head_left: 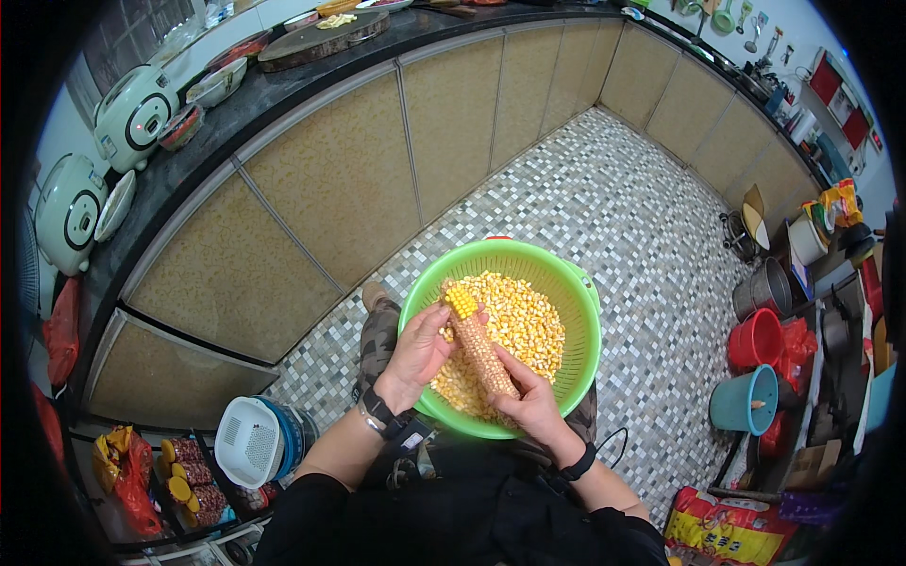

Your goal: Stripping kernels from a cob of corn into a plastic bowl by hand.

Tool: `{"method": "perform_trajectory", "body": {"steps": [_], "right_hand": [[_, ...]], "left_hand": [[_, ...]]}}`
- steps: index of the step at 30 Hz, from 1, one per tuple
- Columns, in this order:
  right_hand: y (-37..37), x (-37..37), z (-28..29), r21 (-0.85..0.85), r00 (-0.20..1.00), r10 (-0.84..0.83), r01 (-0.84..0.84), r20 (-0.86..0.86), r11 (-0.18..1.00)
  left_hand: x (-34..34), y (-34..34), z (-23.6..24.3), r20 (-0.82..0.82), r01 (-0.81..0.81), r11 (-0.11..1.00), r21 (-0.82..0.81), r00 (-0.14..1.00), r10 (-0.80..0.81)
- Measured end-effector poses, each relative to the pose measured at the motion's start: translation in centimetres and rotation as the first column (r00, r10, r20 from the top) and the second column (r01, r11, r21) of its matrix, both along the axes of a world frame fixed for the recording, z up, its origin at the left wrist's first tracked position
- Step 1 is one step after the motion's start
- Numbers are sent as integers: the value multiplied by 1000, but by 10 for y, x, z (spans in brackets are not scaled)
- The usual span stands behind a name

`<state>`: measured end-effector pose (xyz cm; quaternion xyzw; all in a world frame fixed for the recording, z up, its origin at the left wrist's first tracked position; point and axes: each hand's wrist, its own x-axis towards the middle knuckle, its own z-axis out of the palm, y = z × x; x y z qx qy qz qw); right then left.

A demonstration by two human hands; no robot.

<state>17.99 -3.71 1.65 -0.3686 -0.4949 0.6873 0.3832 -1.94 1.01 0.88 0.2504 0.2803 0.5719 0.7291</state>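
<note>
A corn cob (483, 355), mostly stripped to its pale brown core, lies tilted between my hands. A patch of yellow kernels remains at its far tip. My right hand (536, 404) is closed round the near end, thumb along the cob. At the kernel-covered tip my left hand (421, 347) has its fingers closed against the cob's left side; some fingertips are hidden behind it. Below both hands sits a light green basket (591, 330) with slotted walls, holding many loose yellow kernels (522, 317). It rests between my knees.
Tiled floor (651, 255) surrounds the basket. A counter with beige cabinets (330, 160) curves along the left and back. White and blue baskets (247, 436) are stacked at lower left. A red bucket (755, 338) and a blue bucket (746, 402) stand at right.
</note>
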Motion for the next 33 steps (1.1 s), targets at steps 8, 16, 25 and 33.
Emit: {"method": "perform_trajectory", "body": {"steps": [8, 16, 25, 33], "right_hand": [[0, 1, 3, -23, 1000, 23, -23, -2, 999], [1, 1, 3, -9, 998, 64, -64, 26, 998], [1, 2, 2, 29, 998, 67, -67, 2, 997], [-1, 4, 3, 41, 997, 17, -13, -81, 999]], "left_hand": [[-4, 2, -4, 239, 40, 999, 5, 970, -40], [1, 3, -6, 35, -108, 994, -5, 993, 108], [0, 2, -6, 41, -90, 996, -28, 995, 91], [-4, 1, -8, 109, 21, 1000, -5, 994, -21]]}}
